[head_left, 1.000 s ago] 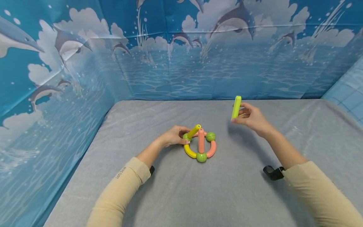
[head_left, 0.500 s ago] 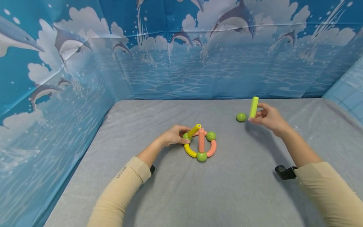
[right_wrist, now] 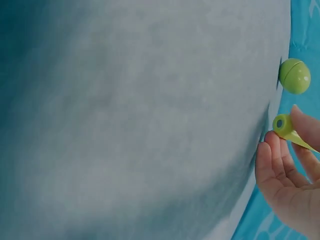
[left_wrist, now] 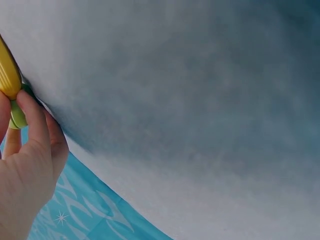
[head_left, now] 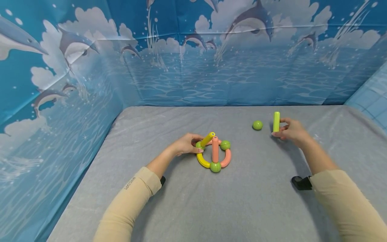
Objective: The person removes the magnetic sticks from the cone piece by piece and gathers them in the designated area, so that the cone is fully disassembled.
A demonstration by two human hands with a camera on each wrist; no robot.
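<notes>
A ring of curved pink and yellow magnetic pieces joined by green balls lies mid-table; its front green ball (head_left: 215, 167) carries an upright pink stick (head_left: 215, 149). From the left green ball (head_left: 199, 145) a yellow stick (head_left: 208, 138) leans up to the right. My left hand (head_left: 186, 144) grips that left ball, thumb in front and fingers behind; the left wrist view shows the ball (left_wrist: 18, 116) partly covered. My right hand (head_left: 291, 130) pinches a lime-green stick (head_left: 276, 121) held upright. In the right wrist view its hollow end (right_wrist: 281, 124) shows near the fingertips.
A loose green ball (head_left: 257, 125) lies left of the right hand, toward the back of the table. Grey cloth (head_left: 242, 201) covers the table. A blue dolphin-print curtain (head_left: 193, 74) stands along the back and left edges.
My right hand has moved to the right and then lower with the lime-green stick. The loose green ball now shows on the table. My left hand and the ring have stayed put.
</notes>
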